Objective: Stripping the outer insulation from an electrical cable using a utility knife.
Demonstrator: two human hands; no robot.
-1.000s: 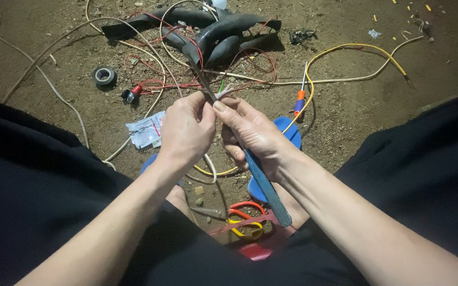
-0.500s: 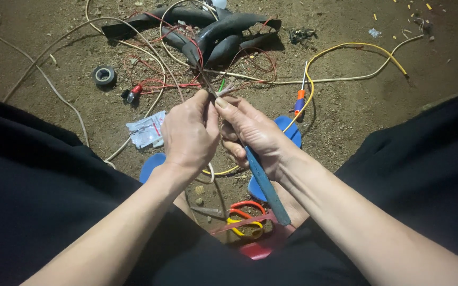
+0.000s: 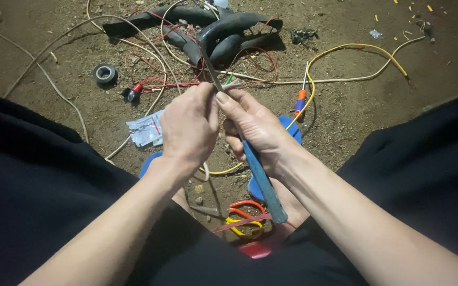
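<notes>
My left hand [image 3: 189,127] and my right hand [image 3: 255,130] meet over the dirt ground, fingertips together. My right hand grips a tool with a long blue handle [image 3: 261,180] that slants down toward my lap; its thin metal blade [image 3: 211,71] sticks up past my thumbs. My left hand pinches a thin pale wire end [image 3: 233,85] against the blade. A white cable [image 3: 205,172] hangs below my left palm.
On the ground lie tangled red and white wires [image 3: 155,79], a yellow cable [image 3: 356,50], black rubber pieces [image 3: 223,37], a tape roll [image 3: 105,73], an orange-handled screwdriver [image 3: 301,98], a crumpled packet [image 3: 145,128] and orange and yellow scissors [image 3: 242,217].
Both hands have shifted slightly up and right, and the fingertips have closed tighter on the wire end at the blade.
</notes>
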